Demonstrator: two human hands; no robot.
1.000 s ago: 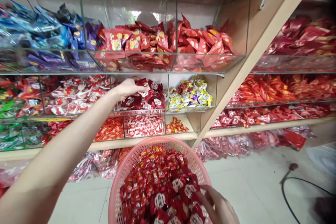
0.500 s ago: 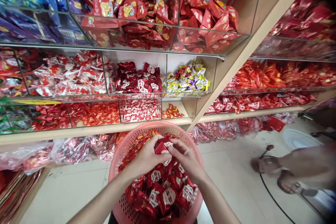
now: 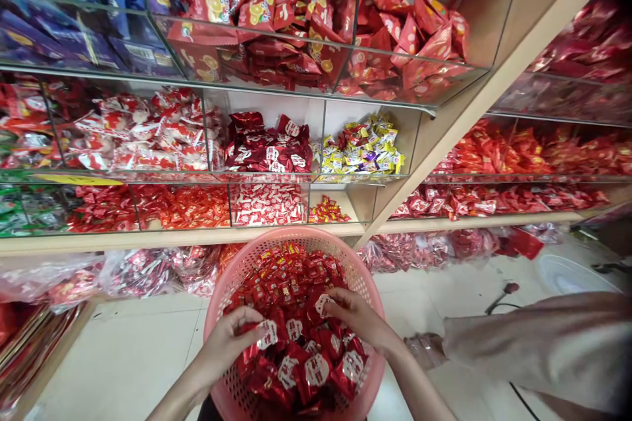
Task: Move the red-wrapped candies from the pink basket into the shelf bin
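A pink perforated plastic basket [image 3: 363,274] stands in front of me, filled with red wrapped candies. Smaller candies [image 3: 289,276] with yellow marks lie towards its far side, larger shiny red packets [image 3: 316,368] with white labels towards me. Over the basket's left part, my left hand [image 3: 230,342] pinches a red candy packet [image 3: 268,334] between thumb and fingers. My right hand [image 3: 355,317] is closed on another red candy packet [image 3: 324,304] over the right half. The two hands are apart, and the lower ends of both packets blend into the pile.
Behind the basket rise shelves with clear-fronted bins of candy [image 3: 269,151]. A slanting wooden upright [image 3: 444,135] divides them. Plastic bags of candy [image 3: 138,276] lie beneath. At right, a person's clothed leg [image 3: 538,348] is close by, near a pale basin [image 3: 573,273] on the tiled floor.
My hands have moved apart from the middle of the basket, left and right, each with a packet, and lower. The person at right has moved closer to the basket.
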